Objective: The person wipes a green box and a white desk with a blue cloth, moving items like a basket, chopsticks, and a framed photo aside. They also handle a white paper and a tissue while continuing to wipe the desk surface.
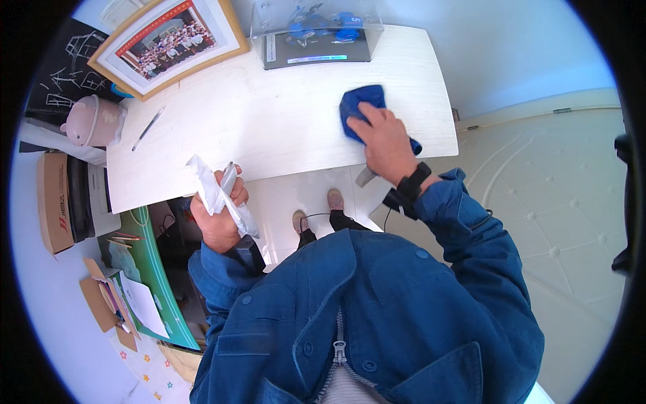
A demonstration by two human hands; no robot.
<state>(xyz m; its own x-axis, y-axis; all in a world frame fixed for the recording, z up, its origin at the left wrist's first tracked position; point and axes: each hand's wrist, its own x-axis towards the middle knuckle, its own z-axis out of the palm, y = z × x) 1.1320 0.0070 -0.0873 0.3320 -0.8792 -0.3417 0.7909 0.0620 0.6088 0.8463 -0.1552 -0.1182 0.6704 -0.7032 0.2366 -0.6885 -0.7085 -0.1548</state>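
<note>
On the right part of the white tabletop, my right hand grips a dark blue cloth and presses it against the surface. My thumb and fingers lie over the cloth, and part of it bunches under the palm. At the table's front edge my left hand is closed around a crumpled white and silvery thing, like tissue or thin plastic wrapping. Its ends stick out above and below the fist. What lies inside that fist is hidden.
A framed group photo leans at the back left, beside a clear display case with blue items. A pen and a pink bin are at the left. Boxes stand beyond the table's left edge.
</note>
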